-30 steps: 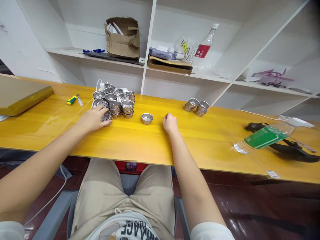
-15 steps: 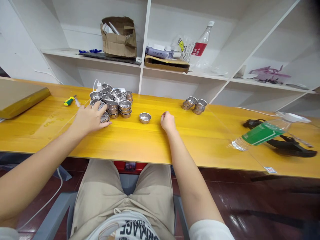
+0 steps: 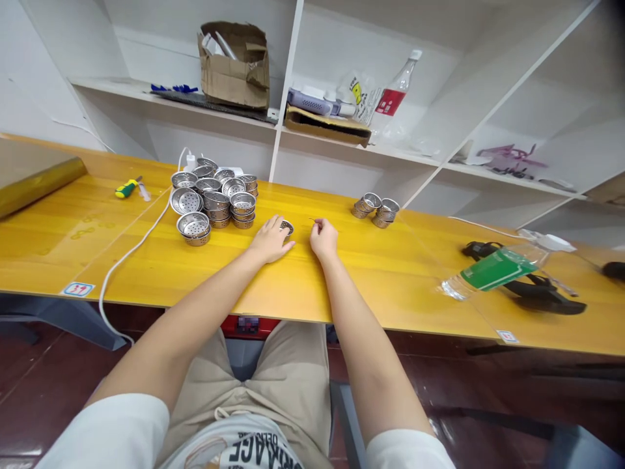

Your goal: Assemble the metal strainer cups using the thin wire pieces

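Yellow wooden tabletop (image 3: 97,260) stretches across the middle of the frame, and both my forearms cross its front edge. My left hand (image 3: 270,240) lies curved and loosely open at centre, its fingertips over a small steel strainer cup (image 3: 288,227) that sits on the wood, mostly hidden beneath them. I can't tell from this view whether I'm gripping the cup or only touching it. Just to the right, my right hand (image 3: 324,238) is closed to a pinch, thumb and fingers together above the bare wood; whatever it may hold is too small to make out.

Most of the cups sit in a big heap of perforated steel strainer cups (image 3: 215,202) left of centre, stacked in short columns, with a stack of two (image 3: 193,228) at its front edge. A much smaller group of cups (image 3: 375,212), a few short stacks, stands right of centre, well apart from my right hand. So by count, far more lie in the left heap than in that right group.

Further left are a yellow-and-green screwdriver (image 3: 127,188) and a white cable (image 3: 137,247). Toward the right, a plastic water bottle (image 3: 493,270) with a green label lies on its side.
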Tool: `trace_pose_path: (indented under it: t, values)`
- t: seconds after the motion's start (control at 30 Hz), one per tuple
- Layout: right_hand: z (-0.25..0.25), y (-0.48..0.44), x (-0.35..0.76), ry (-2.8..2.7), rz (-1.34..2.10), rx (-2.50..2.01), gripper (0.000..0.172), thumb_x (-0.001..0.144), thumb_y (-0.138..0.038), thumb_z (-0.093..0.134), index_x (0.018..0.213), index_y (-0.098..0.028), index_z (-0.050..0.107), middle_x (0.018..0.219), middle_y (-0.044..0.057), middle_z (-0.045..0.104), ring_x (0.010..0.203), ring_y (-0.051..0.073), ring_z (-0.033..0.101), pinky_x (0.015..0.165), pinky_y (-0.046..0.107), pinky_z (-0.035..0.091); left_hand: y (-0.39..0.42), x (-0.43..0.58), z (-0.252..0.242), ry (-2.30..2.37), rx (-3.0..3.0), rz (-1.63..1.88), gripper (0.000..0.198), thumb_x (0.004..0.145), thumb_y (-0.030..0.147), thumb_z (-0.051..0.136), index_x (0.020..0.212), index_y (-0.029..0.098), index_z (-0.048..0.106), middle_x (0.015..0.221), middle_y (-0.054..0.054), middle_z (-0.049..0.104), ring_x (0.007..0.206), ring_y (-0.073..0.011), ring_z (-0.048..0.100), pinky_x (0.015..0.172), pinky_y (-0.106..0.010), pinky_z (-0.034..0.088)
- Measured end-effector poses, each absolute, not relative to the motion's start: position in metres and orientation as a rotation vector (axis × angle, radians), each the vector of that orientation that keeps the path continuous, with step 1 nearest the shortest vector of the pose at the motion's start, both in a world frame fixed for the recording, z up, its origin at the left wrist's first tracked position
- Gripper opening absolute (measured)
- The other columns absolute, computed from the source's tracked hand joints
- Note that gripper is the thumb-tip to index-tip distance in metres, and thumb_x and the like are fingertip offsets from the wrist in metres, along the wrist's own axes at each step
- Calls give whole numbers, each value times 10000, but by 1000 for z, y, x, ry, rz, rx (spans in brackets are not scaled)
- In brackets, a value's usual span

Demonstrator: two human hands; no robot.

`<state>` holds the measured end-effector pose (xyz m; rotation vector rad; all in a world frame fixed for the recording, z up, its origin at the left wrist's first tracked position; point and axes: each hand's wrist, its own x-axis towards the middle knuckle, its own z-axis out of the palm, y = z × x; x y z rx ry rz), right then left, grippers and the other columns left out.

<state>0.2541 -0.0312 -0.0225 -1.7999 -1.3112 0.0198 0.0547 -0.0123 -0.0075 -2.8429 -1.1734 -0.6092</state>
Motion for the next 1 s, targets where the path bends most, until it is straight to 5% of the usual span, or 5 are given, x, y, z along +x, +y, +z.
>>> trace_pose_path:
  t: [0.2,0.43,0.6,0.8,1.0]
  values:
    - [-23,-32,249,-1298,67,-1827,330,927,-180,456,1114,-106,718,1093,164,762,1039,247,709,1016,355,496,-10,44,-16,-1093,-3008,-858,359,960,404,586,1242,204,685,1451,-150,559,1320,-323,572,1141,-474,455]
    - [7,-28,224,-1258,383,-1772,288,965,-255,511,1138,-140,711,993,77,757,659,147,699,729,275,544,-4,46,-18,-1369,-3072,-1123,811,765,414,816,1439,137,461,1395,-191,625,1271,-340,622,1080,-438,500]
    - [28,-23,193,-1436,41,-1790,300,964,-284,506,1035,-151,765,893,99,762,845,227,713,861,323,522,-6,43,-11,-1441,-3015,-1241,777,739,467,825,1375,153,505,1277,-169,697,1160,-337,685,978,-411,545]
    - [10,-33,182,-1532,-102,-1855,402,958,-234,449,1190,-124,759,1063,150,778,985,261,719,951,339,499,-7,41,-11,-1372,-2973,-1300,757,730,373,790,1386,154,482,1243,-164,696,1160,-332,678,982,-401,536]
    - [10,-38,184,-1662,-65,-1854,388,946,-221,467,1159,-142,781,1005,124,788,941,243,725,920,310,502,-4,40,-13,-1305,-2925,-1315,738,718,372,773,1365,136,507,1216,-165,676,1162,-336,641,1012,-422,521]
